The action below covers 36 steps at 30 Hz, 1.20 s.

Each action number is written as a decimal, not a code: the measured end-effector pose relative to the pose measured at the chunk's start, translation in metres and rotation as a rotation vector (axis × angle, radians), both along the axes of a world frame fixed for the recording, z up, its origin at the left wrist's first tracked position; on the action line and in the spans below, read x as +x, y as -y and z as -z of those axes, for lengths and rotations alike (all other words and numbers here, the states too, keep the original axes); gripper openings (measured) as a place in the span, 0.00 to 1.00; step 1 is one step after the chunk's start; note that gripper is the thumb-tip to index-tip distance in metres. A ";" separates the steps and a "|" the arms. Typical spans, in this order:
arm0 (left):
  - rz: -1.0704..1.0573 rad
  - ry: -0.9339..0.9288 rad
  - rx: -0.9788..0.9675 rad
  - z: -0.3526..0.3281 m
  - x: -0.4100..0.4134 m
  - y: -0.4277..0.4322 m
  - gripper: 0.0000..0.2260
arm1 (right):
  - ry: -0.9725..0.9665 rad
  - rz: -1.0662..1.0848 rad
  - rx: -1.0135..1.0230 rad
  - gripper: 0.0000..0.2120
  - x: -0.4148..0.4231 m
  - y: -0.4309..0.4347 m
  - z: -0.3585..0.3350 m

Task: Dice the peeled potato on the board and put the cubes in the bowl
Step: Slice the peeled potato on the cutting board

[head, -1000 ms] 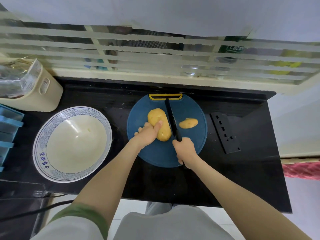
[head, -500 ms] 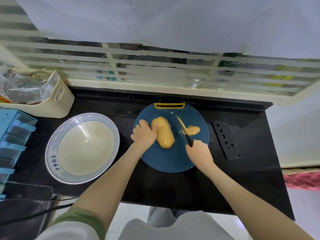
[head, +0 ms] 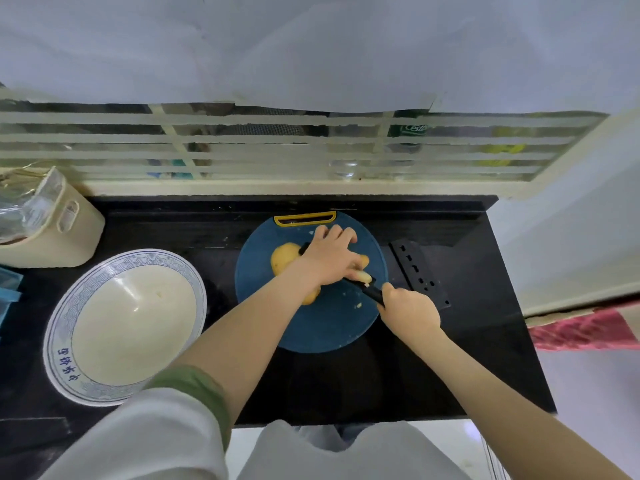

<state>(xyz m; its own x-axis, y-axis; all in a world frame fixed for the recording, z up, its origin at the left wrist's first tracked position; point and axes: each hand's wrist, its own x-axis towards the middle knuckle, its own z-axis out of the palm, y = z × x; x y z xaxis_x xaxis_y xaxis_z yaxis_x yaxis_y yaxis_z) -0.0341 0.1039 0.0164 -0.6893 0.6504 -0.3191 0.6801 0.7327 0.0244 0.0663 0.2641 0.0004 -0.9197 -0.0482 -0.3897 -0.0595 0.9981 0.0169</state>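
Left hand (head: 332, 258) over potato (head: 283, 258), right hand (head: 411, 311) round knife (head: 371, 292); "Cest" label (head: 414, 128).

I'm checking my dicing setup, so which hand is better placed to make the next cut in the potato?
Right. The right hand grips the knife handle, while the left hand lies over the potato on the board, probably steadying it.

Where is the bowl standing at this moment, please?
In the head view, the bowl stands on the left side of the black counter, left of the blue cutting board and just in front of the beige basket.
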 end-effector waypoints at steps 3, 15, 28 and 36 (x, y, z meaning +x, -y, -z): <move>0.173 -0.106 -0.063 0.006 -0.003 -0.009 0.19 | -0.013 -0.021 0.029 0.12 0.002 -0.009 0.000; -0.445 -0.216 0.274 0.008 -0.017 -0.024 0.14 | 0.016 0.126 -0.070 0.10 -0.001 -0.026 0.006; -0.679 -0.133 0.086 0.039 -0.015 -0.018 0.09 | -0.004 0.518 -0.260 0.11 -0.008 -0.037 0.008; -0.541 -0.033 0.165 0.061 0.011 -0.039 0.16 | 0.027 0.578 -0.311 0.10 -0.009 -0.037 0.010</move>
<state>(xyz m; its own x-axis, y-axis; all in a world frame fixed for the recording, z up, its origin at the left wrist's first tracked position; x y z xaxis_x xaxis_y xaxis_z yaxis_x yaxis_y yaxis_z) -0.0229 0.1424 -0.0442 -0.9461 0.2414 -0.2159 0.2114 0.9654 0.1528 0.0573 0.3007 -0.0094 -0.8213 0.3370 -0.4604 0.4916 0.8275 -0.2713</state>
